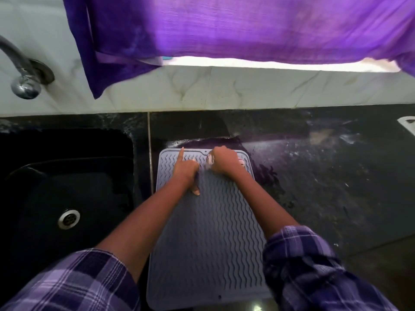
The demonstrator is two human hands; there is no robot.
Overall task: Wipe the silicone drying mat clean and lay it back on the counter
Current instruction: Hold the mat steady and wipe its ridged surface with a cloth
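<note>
while left hand (pixel 186 170) points, right hand (pixel 224 161) fists cloth (pixel 210 163) on mat (pixel 215 221).

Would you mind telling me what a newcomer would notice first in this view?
Probably the purple cloth hanging across the top. Below it, a grey ridged mat lies on the dark counter beside the sink, with the left hand pressing it and the right hand rubbing a pale cloth near its far edge.

You've got a black sink (pixel 67 167) with a round metal drain (pixel 68 219) left of the dark, wet-streaked bench (pixel 325 176), a chrome tap (pixel 21 72) coming off the white marble-look wall (pixel 224 88) above it. Purple cloth (pixel 224 25) hangs over the window ledge. Small white object (pixel 407 123) at right edge, can't tell what.
</note>
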